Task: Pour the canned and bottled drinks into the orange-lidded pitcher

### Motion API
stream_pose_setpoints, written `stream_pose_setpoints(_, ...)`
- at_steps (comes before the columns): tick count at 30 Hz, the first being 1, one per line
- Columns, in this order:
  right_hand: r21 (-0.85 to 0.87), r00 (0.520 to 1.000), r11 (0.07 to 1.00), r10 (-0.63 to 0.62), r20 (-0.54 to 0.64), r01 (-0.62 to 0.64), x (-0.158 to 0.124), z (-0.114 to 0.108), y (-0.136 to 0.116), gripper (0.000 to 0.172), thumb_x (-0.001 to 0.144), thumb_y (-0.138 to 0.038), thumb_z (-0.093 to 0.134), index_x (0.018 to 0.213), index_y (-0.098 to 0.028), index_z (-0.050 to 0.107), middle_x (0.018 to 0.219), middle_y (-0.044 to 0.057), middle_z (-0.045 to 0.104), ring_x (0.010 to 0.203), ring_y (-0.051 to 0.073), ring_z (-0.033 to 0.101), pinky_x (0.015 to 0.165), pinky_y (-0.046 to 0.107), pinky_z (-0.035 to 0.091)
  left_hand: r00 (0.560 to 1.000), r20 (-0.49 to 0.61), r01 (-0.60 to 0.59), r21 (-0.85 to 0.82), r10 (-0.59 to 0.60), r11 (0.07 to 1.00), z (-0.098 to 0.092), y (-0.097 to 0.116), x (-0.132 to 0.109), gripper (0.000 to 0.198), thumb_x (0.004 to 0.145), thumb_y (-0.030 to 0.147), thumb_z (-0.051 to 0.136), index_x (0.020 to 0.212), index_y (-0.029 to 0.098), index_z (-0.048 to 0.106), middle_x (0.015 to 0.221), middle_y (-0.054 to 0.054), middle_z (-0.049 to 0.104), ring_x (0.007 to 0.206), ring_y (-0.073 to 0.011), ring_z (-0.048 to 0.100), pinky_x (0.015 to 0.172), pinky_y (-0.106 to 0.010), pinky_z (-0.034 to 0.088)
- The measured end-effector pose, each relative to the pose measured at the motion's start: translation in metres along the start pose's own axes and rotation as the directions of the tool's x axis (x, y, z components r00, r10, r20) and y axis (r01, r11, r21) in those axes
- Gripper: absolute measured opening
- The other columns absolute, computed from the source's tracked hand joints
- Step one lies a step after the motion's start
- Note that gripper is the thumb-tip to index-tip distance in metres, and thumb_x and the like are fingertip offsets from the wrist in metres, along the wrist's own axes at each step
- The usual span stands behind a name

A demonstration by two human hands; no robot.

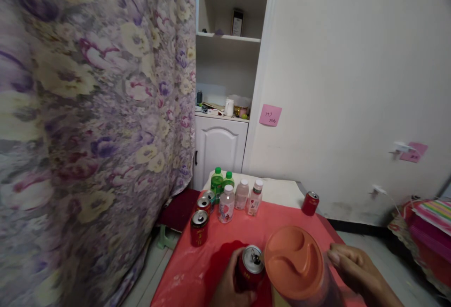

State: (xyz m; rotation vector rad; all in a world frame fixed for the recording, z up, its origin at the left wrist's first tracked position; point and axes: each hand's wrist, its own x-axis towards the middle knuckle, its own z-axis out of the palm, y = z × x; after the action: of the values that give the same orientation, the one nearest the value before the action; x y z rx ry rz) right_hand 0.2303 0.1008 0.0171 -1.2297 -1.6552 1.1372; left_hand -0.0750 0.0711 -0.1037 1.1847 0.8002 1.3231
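Two hands show at the bottom edge of the view, over a table spread with a red cloth (pixel 190 269). The left hand (pixel 229 286) has its fingers wrapped around an opened red can (pixel 251 265). This can stands upright on the cloth near the table's front edge, with its silver top and pull-tab opening facing up. Just to the right of it, touching or very nearly so, stands an orange-lidded container (pixel 294 262) whose lid is moulded with a curved recess. The right hand (pixel 359 269) lies at the container's right side with its fingers loosely curled toward it. The lid hides the contact, so I cannot tell whether they grip it.

Further back on the left, three more cans (pixel 199 228) stand close together in a line. Beside them are two green bottles (pixel 217 182) and three pale bottles (pixel 241 195) with pink labels. A lone red can (pixel 310 202) stands well apart at the table's far right corner. A floral curtain (pixel 88 109) fills the left side, and behind the table is a white cabinet (pixel 218 145) with open shelves above. A pink note (pixel 270 114) is stuck on the wall to its right
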Motion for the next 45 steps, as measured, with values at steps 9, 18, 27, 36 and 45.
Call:
stream_pose_setpoints(9,0.008,1.000,1.000,-0.006,-0.005,0.006,0.000,-0.001,-0.004,0.066,0.072,-0.084,0.056,0.054,-0.024,0.034,0.056,-0.009,0.021,0.053,0.010,0.015,0.052,0.031,0.013,1.000,0.008,0.003,-0.027,-0.003,1.000,-0.001,0.001,0.000,0.099,0.050,0.059,0.092,0.133,0.023,0.052,0.138,-0.017,0.063,0.136,-0.0424,0.052,0.117,-0.054,0.036)
stream_pose_setpoints(18,-0.002,1.000,1.000,0.001,-0.004,-0.001,-0.004,-0.001,-0.010,0.063,0.076,-0.080,0.057,0.056,-0.025,0.034,0.059,-0.009,0.019,0.056,0.011,0.013,0.053,0.031,0.013,1.000,0.000,0.003,0.007,-0.003,1.000,0.003,0.005,0.000,0.093,0.053,0.055,0.091,0.131,0.022,0.053,0.136,-0.016,0.065,0.133,-0.0421,0.055,0.116,-0.052,0.039)
stream_pose_setpoints(27,-0.039,1.000,0.999,-0.004,-0.028,0.003,-0.004,0.000,-0.011,0.066,0.073,-0.085,0.054,0.054,-0.024,0.036,0.058,-0.009,0.020,0.056,0.011,0.012,0.052,0.030,0.014,1.000,0.001,0.021,-0.012,-0.021,1.000,0.002,0.003,-0.002,0.096,0.053,0.054,0.092,0.133,0.022,0.051,0.140,-0.016,0.062,0.136,-0.0415,0.052,0.117,-0.051,0.037)
stream_pose_setpoints(36,-0.026,1.000,0.999,-0.021,-0.018,0.021,-0.003,-0.001,-0.008,0.064,0.075,-0.081,0.056,0.054,-0.024,0.038,0.056,-0.008,0.022,0.056,0.011,0.015,0.053,0.031,0.014,1.000,-0.006,0.011,-0.012,-0.012,1.000,0.002,0.002,-0.001,0.094,0.052,0.053,0.092,0.131,0.021,0.053,0.137,-0.017,0.064,0.134,-0.0420,0.054,0.116,-0.051,0.038)
stream_pose_setpoints(45,-0.005,0.999,0.999,-0.049,-0.017,0.049,-0.005,0.000,-0.010,0.062,0.079,-0.077,0.057,0.055,-0.023,0.038,0.058,-0.008,0.022,0.056,0.011,0.015,0.052,0.030,0.015,1.000,-0.009,0.026,-0.011,-0.026,1.000,0.001,0.003,-0.001,0.093,0.052,0.049,0.093,0.131,0.021,0.053,0.138,-0.018,0.063,0.134,-0.0422,0.054,0.116,-0.053,0.038)
